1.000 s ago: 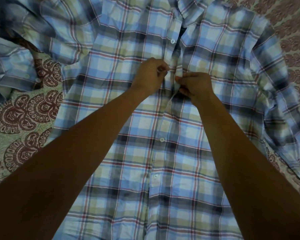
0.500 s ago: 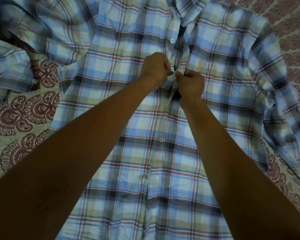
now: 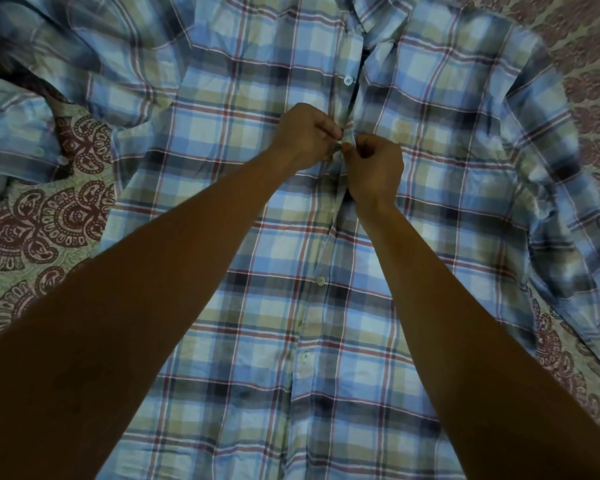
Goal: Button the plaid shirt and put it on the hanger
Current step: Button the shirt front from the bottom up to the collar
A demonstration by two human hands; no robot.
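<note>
1. The left hand (image 3: 303,136) and right hand (image 3: 374,168) meet at mid-chest. Both pinch the front edges of the shirt (image 3: 222,133), apparently working a button through its hole.
2. Below them, the lower buttons (image 3: 321,280) look fastened. The top button (image 3: 347,80) sits beside an open gap, so it is not yet done.
3. The shirt lies front-up on the bed (image 3: 32,220). No hanger is in view, so hanging is wholly left.

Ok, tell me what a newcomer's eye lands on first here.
The left hand and right hand meet above mid-frame, pinching the button placket of the plaid shirt. The shirt lies spread front-up, filling most of the view, on a paisley bedspread seen at both sides.
</note>
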